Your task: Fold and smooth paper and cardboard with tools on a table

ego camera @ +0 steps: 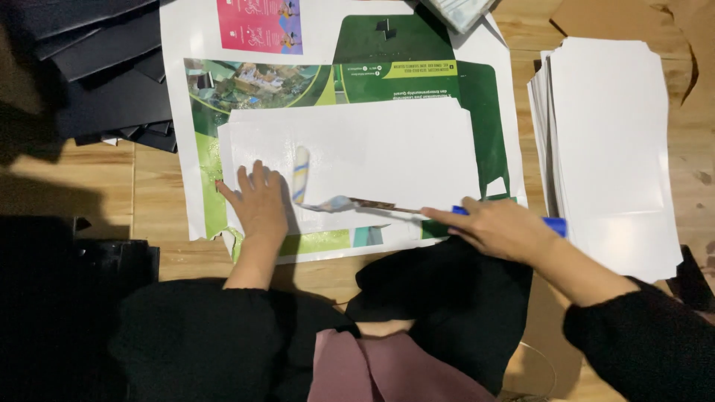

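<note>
My left hand (258, 199) lies flat, fingers spread, on the lower left of a white sheet (387, 152) that rests on a large green printed poster (417, 74). My right hand (499, 227) grips a small paint roller by its blue handle (555, 223). The thin metal shaft (372, 205) runs left from that hand to the whitish roller head (301, 173), which sits on the white sheet just right of my left hand's fingers.
A thick stack of white sheets (611, 141) lies on the right of the wooden floor (149, 201). Dark sheets (112, 67) are piled at upper left. Black items (52, 298) sit at lower left. My dark-clothed legs fill the lower middle.
</note>
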